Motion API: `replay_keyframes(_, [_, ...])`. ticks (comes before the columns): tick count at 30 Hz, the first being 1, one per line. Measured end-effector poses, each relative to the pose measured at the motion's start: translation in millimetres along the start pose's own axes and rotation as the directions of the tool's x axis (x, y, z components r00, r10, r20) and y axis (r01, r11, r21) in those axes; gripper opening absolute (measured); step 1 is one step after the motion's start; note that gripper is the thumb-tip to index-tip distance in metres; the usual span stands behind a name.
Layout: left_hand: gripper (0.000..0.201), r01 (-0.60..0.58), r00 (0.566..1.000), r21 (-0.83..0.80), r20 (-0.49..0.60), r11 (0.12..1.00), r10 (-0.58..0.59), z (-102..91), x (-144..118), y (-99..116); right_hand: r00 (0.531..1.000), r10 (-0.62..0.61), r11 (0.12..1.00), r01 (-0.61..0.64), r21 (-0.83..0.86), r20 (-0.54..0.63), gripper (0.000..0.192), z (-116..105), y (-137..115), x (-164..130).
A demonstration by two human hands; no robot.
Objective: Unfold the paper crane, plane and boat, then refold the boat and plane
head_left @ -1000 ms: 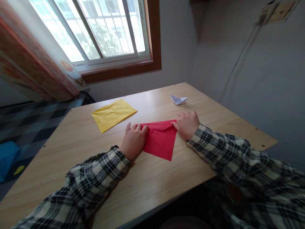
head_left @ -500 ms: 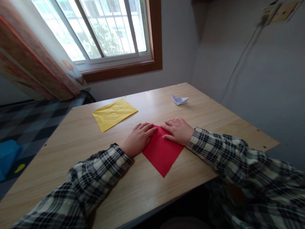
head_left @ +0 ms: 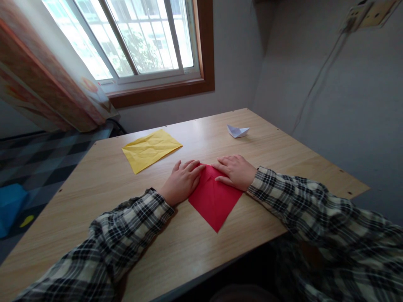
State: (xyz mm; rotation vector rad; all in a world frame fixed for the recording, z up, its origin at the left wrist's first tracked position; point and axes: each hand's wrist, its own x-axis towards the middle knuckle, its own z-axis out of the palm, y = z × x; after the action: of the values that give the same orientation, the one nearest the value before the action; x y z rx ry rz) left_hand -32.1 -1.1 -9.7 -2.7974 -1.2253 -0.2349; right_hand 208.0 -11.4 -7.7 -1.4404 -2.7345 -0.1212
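Red paper (head_left: 215, 201) lies flat on the wooden table, one corner pointing toward me and faint creases near its far part. My left hand (head_left: 183, 181) rests on its left far edge, fingers stretched out with the thumb side over the paper. On the far right edge lies my right hand (head_left: 236, 172), palm down, its fingers extended and reaching in over the red paper. Both hands press on the sheet rather than grip it. The fingers hide parts of its two upper edges.
Creased yellow paper (head_left: 151, 150) lies at the table's back left. A small white paper boat (head_left: 238, 131) stands at the back right. The wooden table (head_left: 94, 184) has its near edge below the red paper. Something blue (head_left: 11, 207) lies off to the left.
My left hand has shifted slightly and its fingers have spread a little on the paper. The right hand and the red paper have barely moved.
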Motion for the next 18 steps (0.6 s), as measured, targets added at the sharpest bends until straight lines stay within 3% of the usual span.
replay_keyframes(12, [0.043,0.008,1.000,-0.004,-0.008,1.000,-0.008,-2.5,0.1,1.7,1.000,-0.005,1.000,0.004,-0.013,-0.009,0.055,0.2,-0.5,0.1])
replay_keyframes(18, [0.042,0.029,0.999,0.088,-0.028,0.996,-0.027,-5.3,-0.2,4.6,1.000,0.002,1.000,-0.003,-0.011,-0.005,0.055,0.1,-0.5,-0.1])
